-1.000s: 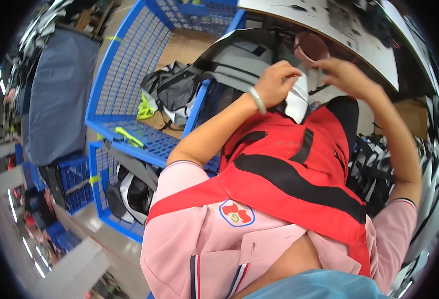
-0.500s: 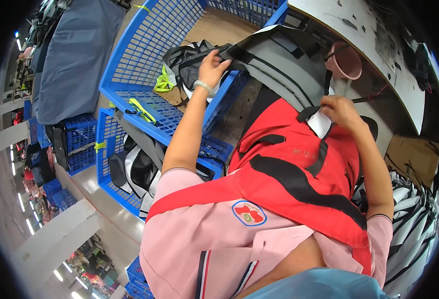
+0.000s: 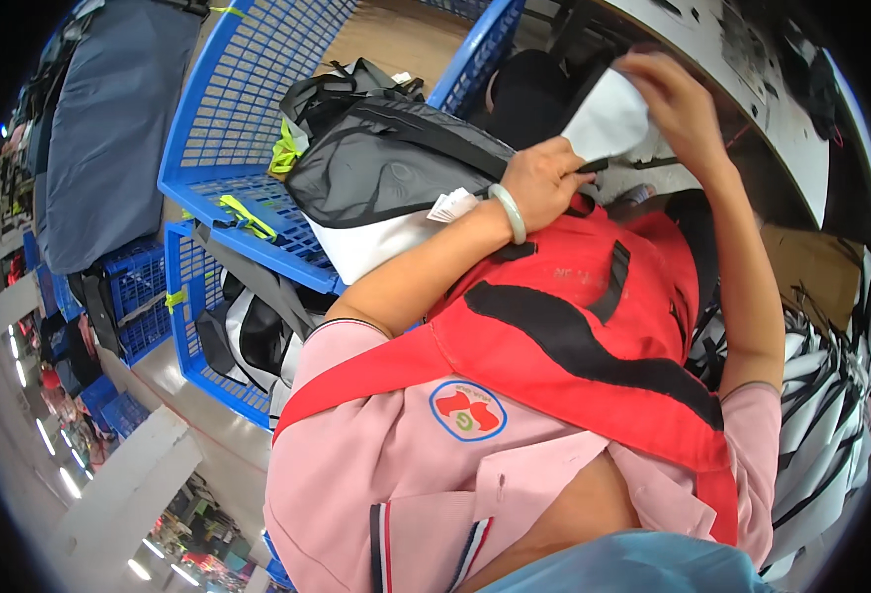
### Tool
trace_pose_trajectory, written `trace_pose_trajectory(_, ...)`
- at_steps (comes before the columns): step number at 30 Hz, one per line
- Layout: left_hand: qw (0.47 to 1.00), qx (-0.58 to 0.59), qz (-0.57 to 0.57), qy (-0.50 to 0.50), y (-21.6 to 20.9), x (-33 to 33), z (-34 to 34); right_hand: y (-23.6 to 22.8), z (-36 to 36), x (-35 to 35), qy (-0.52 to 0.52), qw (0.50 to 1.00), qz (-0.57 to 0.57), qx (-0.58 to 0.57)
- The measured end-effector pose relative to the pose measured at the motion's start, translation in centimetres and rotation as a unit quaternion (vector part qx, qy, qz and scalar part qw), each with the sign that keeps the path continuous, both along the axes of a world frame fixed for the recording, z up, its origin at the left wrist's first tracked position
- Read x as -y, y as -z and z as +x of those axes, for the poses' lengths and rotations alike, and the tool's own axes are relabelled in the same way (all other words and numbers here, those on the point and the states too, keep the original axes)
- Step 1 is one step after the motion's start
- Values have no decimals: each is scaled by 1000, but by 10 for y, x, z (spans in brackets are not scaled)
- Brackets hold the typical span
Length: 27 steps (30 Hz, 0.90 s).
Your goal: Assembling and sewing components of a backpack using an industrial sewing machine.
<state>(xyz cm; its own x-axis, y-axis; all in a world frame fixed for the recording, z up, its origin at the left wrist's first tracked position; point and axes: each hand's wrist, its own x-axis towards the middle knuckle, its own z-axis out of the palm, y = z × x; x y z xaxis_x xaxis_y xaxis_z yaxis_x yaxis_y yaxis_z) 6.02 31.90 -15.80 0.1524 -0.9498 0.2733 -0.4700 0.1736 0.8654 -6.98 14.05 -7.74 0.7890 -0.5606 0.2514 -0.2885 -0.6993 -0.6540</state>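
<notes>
Left hand (image 3: 542, 185) has moved away from blue latticed plastic basket (image 3: 297, 265); it and right hand (image 3: 683, 114) pinch white pliable flap (image 3: 609, 117), fingers closed.

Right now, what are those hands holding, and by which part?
A white piece of material: the left hand pinches its lower end; the right hand is at its upper edge, its grip blurred.

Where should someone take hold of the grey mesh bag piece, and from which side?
Probably by the left end of the grey mesh bag piece, coming in from the person's left and pinching from above and below: the fabric looks pliable and that end is uncovered, while the left forearm crosses in front of its lower right side.
</notes>
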Motion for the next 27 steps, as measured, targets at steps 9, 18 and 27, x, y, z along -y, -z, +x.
trace_pose_trajectory(9,991,111,20,67,-11,-56,14,49,64,-35,-267,898,-54,-346)
trace_pose_trajectory(18,893,-161,421,-9,-55,-128,67,41,43,-27,-180,928,7,-325)
trace_pose_trajectory(27,985,156,13,74,-67,-37,64,22,25,-39,-148,945,-26,-290)
